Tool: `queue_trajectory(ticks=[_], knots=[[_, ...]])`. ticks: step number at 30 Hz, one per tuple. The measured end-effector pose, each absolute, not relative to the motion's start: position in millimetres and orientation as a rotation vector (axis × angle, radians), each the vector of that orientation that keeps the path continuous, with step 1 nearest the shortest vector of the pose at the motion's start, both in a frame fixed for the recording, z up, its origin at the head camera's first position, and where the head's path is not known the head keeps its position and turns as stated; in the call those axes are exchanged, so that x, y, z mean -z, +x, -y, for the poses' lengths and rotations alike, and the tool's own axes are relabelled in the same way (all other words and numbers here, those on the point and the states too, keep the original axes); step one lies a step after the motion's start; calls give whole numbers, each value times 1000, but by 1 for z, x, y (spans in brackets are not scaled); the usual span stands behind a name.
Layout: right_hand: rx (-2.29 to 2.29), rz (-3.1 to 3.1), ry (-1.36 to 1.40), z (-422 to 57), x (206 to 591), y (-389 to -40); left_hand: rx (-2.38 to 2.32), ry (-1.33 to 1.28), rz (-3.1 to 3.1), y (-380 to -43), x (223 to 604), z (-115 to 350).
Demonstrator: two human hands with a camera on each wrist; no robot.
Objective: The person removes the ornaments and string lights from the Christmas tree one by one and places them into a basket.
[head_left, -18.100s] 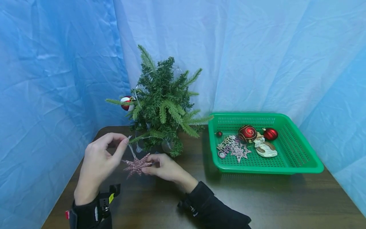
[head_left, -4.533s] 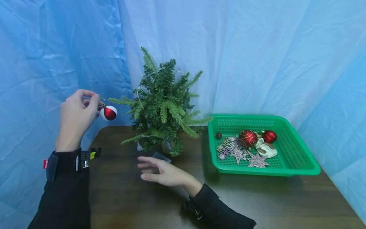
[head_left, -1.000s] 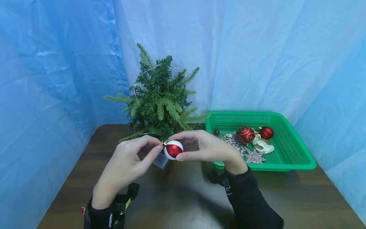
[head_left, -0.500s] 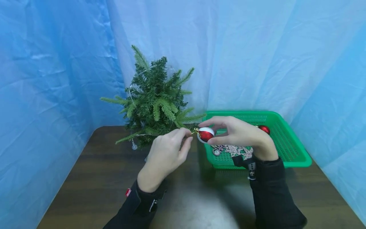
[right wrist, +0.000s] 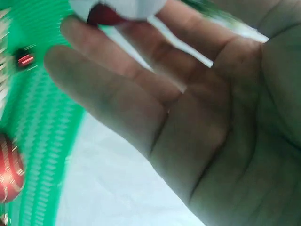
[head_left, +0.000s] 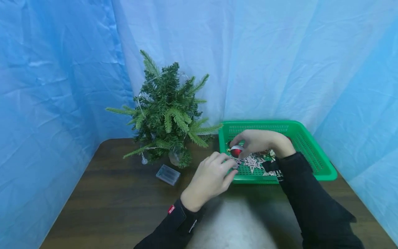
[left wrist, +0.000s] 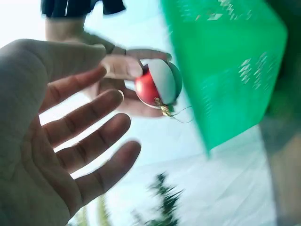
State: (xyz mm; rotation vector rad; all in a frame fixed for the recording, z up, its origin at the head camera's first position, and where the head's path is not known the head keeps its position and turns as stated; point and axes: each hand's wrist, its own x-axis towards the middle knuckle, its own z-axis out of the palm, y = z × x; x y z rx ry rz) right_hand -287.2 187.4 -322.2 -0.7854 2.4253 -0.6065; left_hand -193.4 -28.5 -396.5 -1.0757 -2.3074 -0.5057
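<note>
Head view showed us a dark brown, wood-grained table (head_left: pixel 124 207) with a rounded far-left corner and a pale sheen across its near middle. Shiny light-blue fabric curtains (head_left: pixel 264 62), creased and softly folded, enclosed it behind and on both sides. Toward the back left we found a small green artificial tree (head_left: pixel 168 110), with a clear, rectangular plastic box (head_left: pixel 168 174) lying flat before its base. To the right of the tree sat a green perforated plastic basket (head_left: pixel 308 152), a glittery silver-pink star (head_left: pixel 252 162) on its floor. Over the basket's left part, a person's right hand (head_left: pixel 262 141) pinched a red-and-white ball (head_left: pixel 236 152) between thumb and fingers; from the left wrist we made out its gold cap (left wrist: pixel 163 109). The left hand (head_left: pixel 212 178) hovered by the basket's near-left corner, fingers relaxed and parted.
</note>
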Motion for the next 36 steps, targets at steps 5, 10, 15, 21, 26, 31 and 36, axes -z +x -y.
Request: queue_trajectory(ticks=[5,10,15,21,26,31,36], knots=[[369,-2332,-716,-176,343,-310,506,-1105,2360,-191,412,19],[265,-2191,-633,-163,362,-320,491,-1071,2386,-192,418,18],[154,-2157,-641,-155,375,-323,491,-1062,2419,-193,420,22],[154,-2140,-605,-154,384,-321,469,-1085,2406,-193,421,18],[146,-2131,-549,-155,387,-319,448,-1092,2393,-193,422,14],[171,-2134,-508,-154,386,-317,444,-1084,2392,-194,422,14],[175,-2125,-517,-153,385,-316,445,-1084,2393,-194,423,16]])
